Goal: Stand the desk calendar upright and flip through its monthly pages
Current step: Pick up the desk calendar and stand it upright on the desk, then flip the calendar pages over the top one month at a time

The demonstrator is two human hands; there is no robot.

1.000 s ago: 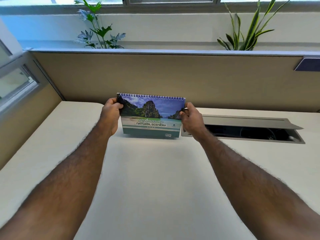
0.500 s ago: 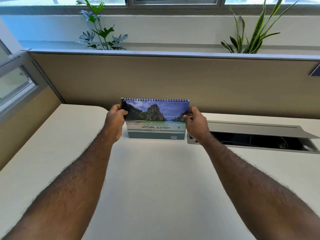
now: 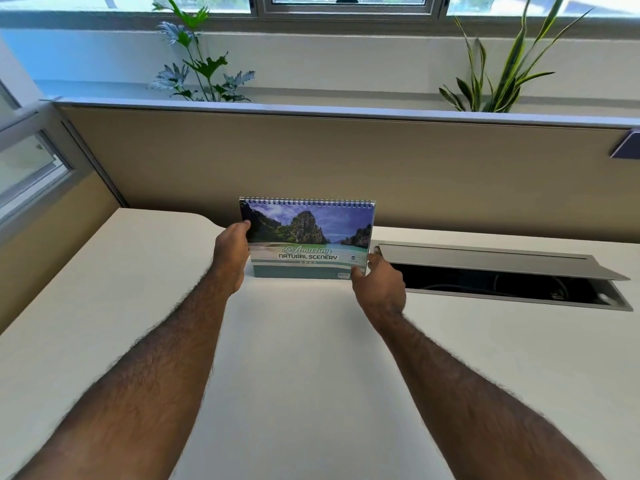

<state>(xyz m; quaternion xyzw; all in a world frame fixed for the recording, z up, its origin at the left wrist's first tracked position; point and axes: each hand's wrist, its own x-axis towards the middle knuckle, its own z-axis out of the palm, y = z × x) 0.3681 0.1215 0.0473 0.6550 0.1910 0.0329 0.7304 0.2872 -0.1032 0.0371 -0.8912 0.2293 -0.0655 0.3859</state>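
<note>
Desk calendar (image 3: 308,237) standing upright on the white desk (image 3: 304,358), its lower edge resting on the surface and its spiral binding (image 3: 306,201) along the top; the front cover faces the viewer, showing a scene of cliffs and water above the words "Amazing Natural Scenery". The left hand (image 3: 231,252) holds the calendar's left edge, thumb tip on the cover at about mid-height and the remaining fingers hidden behind the cover. The right hand (image 3: 379,284) is at the lower right corner, fingers loosely spread and only partly curled, fingertips touching or just beside that corner; whether it pinches the cover cannot be told. Just beyond the right hand, a long cable hatch (image 3: 498,271) is set into the desk, its grey lid tilted open over a dark recess holding cables. Behind the calendar runs a beige partition (image 3: 346,161). Above it, a leafy plant (image 3: 197,71) stands beyond the left hand's side and a plant with long upright leaves (image 3: 498,74) beyond the right, both below a window (image 3: 346,3).
</note>
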